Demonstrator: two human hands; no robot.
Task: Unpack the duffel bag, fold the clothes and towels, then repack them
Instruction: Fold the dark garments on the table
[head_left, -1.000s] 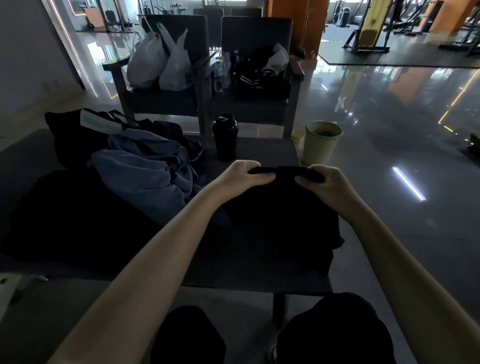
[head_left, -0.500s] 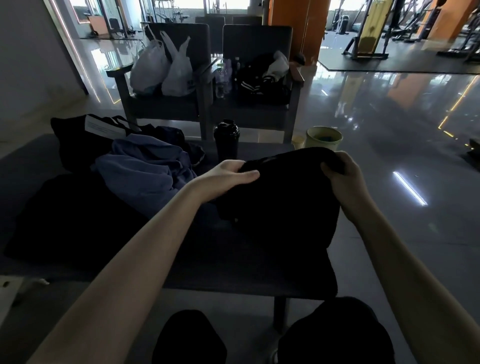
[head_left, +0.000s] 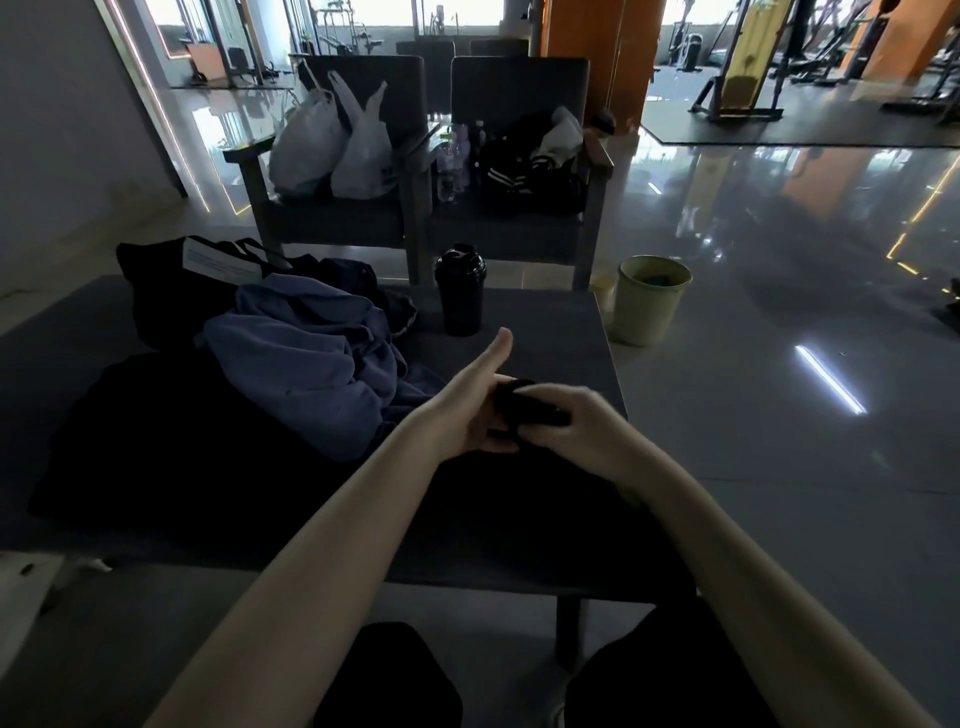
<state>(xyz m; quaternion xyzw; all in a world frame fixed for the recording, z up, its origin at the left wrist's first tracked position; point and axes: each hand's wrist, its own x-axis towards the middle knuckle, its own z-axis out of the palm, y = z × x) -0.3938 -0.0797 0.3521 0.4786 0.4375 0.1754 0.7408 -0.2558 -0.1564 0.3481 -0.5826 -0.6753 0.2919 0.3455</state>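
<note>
Blue garment (head_left: 311, 364) against duffel bag (head_left: 156, 301)

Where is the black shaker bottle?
In the head view's centre, the bottle stands near the table's far edge, between the blue garment and the green bin.

Soft blue cloth garment (head_left: 311, 364), matt grey table (head_left: 545, 332), glossy floor (head_left: 779, 218).
</note>
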